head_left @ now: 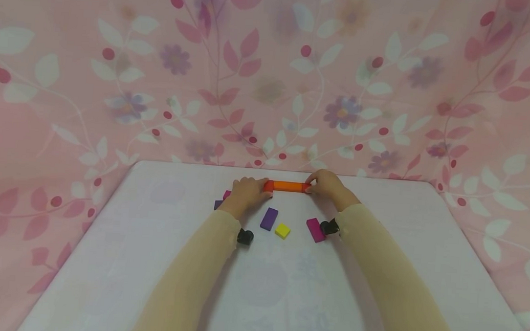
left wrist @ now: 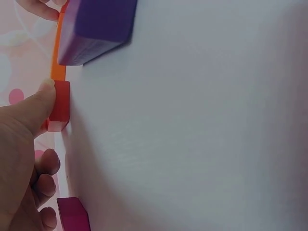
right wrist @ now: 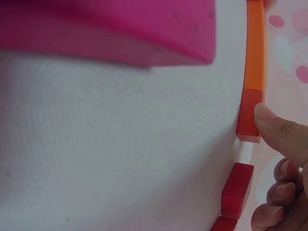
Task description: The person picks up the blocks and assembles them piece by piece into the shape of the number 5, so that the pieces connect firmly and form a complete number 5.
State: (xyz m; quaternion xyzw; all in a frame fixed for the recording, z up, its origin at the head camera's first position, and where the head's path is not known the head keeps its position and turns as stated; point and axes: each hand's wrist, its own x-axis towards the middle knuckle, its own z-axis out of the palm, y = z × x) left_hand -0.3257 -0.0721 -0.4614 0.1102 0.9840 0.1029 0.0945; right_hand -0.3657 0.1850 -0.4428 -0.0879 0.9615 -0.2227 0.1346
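One red block [left wrist: 60, 103] in each hand [left wrist: 19, 144]

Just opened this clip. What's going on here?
A person is working with blocks on a white table. The left hand pinches one red block and the right hand pinches another red block, one at each end of an orange bar, so the three form a straight row. Closer to the camera, a purple block, a yellow block and a magenta block lie loose, with neither hand holding them.
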